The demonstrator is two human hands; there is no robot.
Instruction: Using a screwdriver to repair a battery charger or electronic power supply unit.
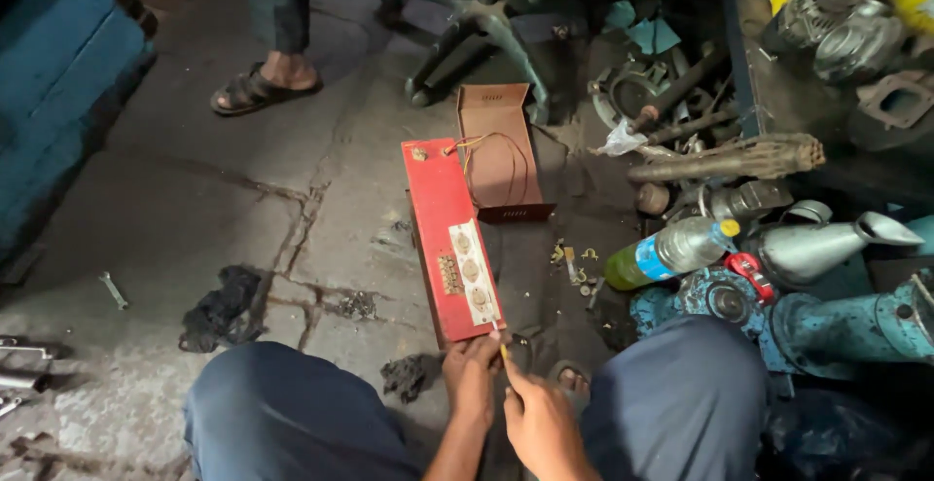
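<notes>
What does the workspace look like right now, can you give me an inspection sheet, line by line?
Surface: cracked, stained concrete floor.
Job's things: long red panel lying flat, pale strip with round sockets on its near half; open brown metal casing beside its far end.
Clutter: plastic bottle, metal funnel, dark rags, spanner, small loose fittings, blue machine parts.
Grippers: left hand on the panel's near end; right hand holds a thin yellow-handled tool at that end.
Cables: thin wires run from the panel's far end into the casing.
Surroundings: another person's sandalled foot; chair base.
</notes>
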